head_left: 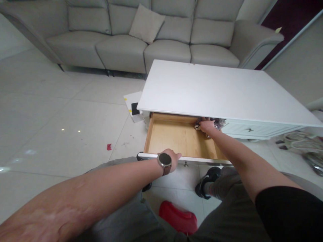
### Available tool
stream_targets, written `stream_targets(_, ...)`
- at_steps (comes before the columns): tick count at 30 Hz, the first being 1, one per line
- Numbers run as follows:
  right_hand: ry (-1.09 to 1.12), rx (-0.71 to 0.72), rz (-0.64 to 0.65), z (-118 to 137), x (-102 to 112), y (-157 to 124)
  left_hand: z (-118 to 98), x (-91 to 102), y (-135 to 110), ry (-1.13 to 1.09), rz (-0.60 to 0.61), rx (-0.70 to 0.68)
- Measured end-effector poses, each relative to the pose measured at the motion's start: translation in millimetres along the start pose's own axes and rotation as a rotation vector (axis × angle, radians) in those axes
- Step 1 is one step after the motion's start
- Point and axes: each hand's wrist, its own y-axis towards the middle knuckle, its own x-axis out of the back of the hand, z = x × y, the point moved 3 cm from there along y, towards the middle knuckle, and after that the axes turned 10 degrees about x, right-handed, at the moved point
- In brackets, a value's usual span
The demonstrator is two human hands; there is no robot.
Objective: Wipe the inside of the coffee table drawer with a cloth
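A wooden drawer (pixel 174 134) with a white front is pulled out of the white coffee table (pixel 214 90). My left hand (pixel 173 158), with a watch on its wrist, grips the drawer's front edge, its thumb lying along the top. Deep in the drawer's right rear corner, my right hand (pixel 207 125) is closed on a dark, mottled bundle (pixel 219 123) with pale, ring-like parts. What the bundle is I cannot make out, since my hand and the tabletop hide part of it. Bare wood shows across the rest of the drawer bottom.
A grey sofa (pixel 121 50) with a cushion (pixel 146 24) stands behind the table. On the floor are a white box (pixel 136 117) with a black object on it at the left, a red item (pixel 178 216) between my feet, and a cluttered pile (pixel 297 143) at the right.
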Motion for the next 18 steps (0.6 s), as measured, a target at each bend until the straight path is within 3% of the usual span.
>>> stream_targets(8, 0.020, 0.001, -0.004, -2.9, -5.1, 3.1, 0.4, -7.2, 5.1, 0.002, -0.040, -0.015)
stream_targets(18, 0.039, 0.017, -0.034, -0.8, -5.4, 2.1, 1.3, 1.2, -2.9, 0.013, -0.038, -0.047)
